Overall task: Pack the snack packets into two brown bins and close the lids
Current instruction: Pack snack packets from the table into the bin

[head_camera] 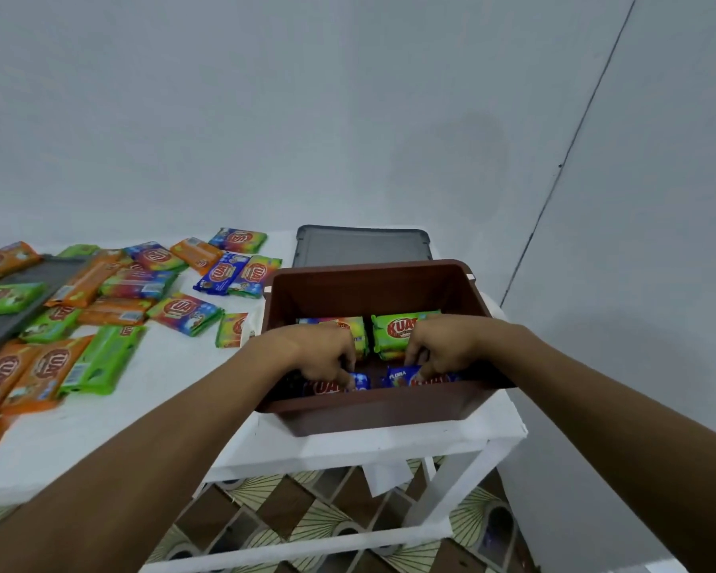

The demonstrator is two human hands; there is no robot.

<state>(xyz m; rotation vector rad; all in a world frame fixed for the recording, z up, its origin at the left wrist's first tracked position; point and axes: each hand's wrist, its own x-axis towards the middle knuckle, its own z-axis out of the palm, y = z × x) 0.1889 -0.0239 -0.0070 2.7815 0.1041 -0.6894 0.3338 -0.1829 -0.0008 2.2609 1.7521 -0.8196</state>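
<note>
Open brown bin [373,411], centre frame, partly filled with snack packets.
A green packet [393,332] and rainbow packet [350,324] lie at its far side. The left hand [323,355], fingers curled, pinches one blue packet [327,386]; the right hand [443,345] pinches a second blue packet [402,376], both half hidden by the near wall. Grey lid [362,246] behind; loose packets [79,324] on white table [141,407], left.

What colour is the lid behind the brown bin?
The lid is grey; the head view shows it best.
</note>
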